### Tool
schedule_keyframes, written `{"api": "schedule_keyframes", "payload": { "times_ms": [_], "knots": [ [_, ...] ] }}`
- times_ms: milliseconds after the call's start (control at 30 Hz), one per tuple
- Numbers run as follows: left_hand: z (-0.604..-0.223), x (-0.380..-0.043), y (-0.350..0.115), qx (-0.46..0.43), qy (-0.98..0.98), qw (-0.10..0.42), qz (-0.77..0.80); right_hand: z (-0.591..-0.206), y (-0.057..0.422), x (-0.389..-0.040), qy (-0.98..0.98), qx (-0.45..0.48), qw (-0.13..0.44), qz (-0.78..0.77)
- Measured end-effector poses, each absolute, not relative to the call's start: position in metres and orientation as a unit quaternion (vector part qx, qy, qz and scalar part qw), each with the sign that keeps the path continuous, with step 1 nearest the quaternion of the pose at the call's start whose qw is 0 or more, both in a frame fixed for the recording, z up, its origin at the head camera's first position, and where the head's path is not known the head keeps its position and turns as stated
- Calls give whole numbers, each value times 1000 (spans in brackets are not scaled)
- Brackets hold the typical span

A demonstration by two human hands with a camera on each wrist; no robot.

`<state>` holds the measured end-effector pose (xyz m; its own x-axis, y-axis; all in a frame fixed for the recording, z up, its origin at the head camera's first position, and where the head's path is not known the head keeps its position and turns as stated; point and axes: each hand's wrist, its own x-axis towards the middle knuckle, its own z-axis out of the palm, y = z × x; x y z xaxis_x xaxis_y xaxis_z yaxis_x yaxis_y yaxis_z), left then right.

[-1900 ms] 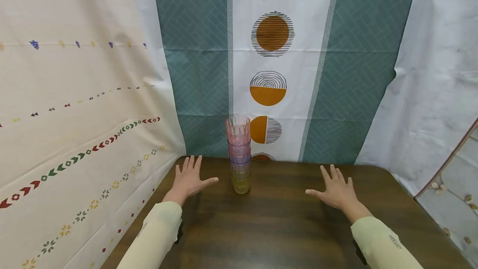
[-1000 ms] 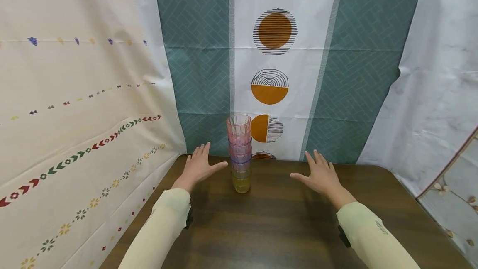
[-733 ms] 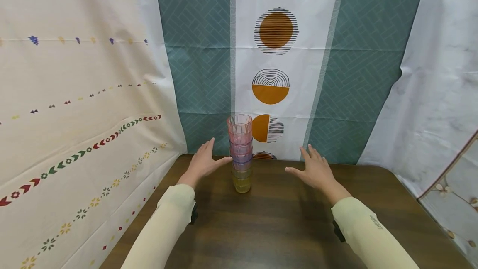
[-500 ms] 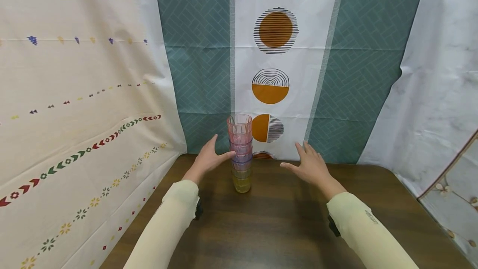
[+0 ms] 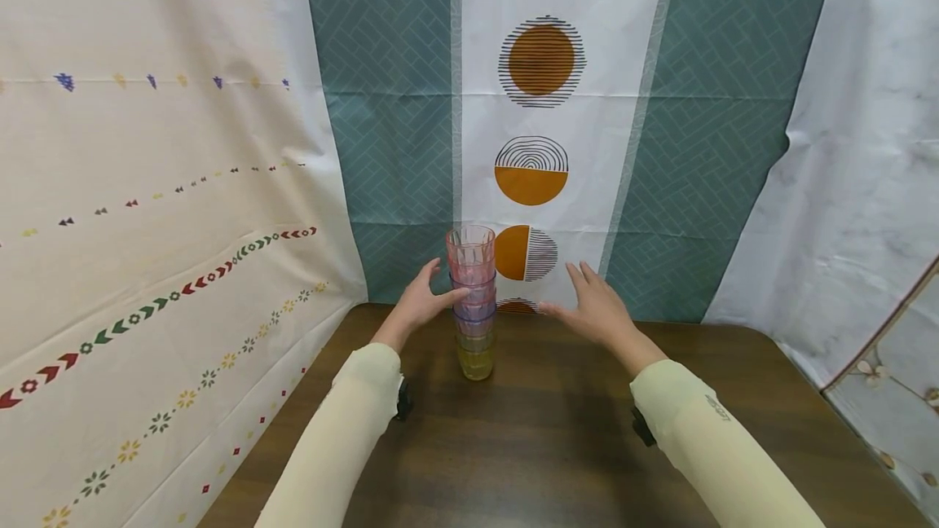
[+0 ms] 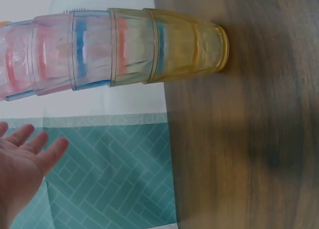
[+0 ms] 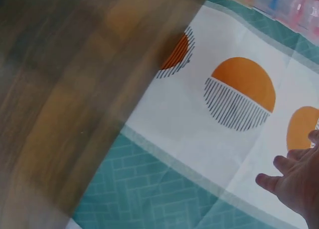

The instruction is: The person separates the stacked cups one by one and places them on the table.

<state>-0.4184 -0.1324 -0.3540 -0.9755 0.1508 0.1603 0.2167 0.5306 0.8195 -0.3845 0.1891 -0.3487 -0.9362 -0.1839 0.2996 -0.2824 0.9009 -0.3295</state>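
A tall stack of nested clear plastic cups stands upright near the table's back edge, pink at the top, purple in the middle and yellow at the bottom. My left hand is just left of the stack's upper half, its thumb overlapping the cups in the head view. In the left wrist view a gap shows between the fingers and the cup stack. My right hand is raised over the table to the right of the stack, fingers spread and holding nothing. Only the stack's edge shows in the right wrist view.
The dark wooden table has rounded back corners. Behind it hangs a green and white curtain with orange circles. A cream patterned cloth lines the left side, and a pale marbled cloth hangs on the right.
Both hands have moved inward and slightly up toward the cup stack. The left has come up beside it while the right is still farther off. The cups have not moved.
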Motion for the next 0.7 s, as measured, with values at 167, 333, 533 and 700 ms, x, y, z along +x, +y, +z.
{"api": "schedule_keyframes", "payload": {
  "times_ms": [167,333,533,700],
  "knots": [
    [-357,-426,-130,-117,-862,33,-492,-338,182,-386,-962,128,133,202],
    [-356,-430,-127,-115,-851,31,-512,-328,174,-387,-957,140,131,219],
    [-355,-433,-123,-130,-830,33,-541,-323,165,-388,-949,141,123,254],
    [-358,-436,-118,-136,-811,32,-568,-321,156,-391,-942,145,120,278]
  ]
}}
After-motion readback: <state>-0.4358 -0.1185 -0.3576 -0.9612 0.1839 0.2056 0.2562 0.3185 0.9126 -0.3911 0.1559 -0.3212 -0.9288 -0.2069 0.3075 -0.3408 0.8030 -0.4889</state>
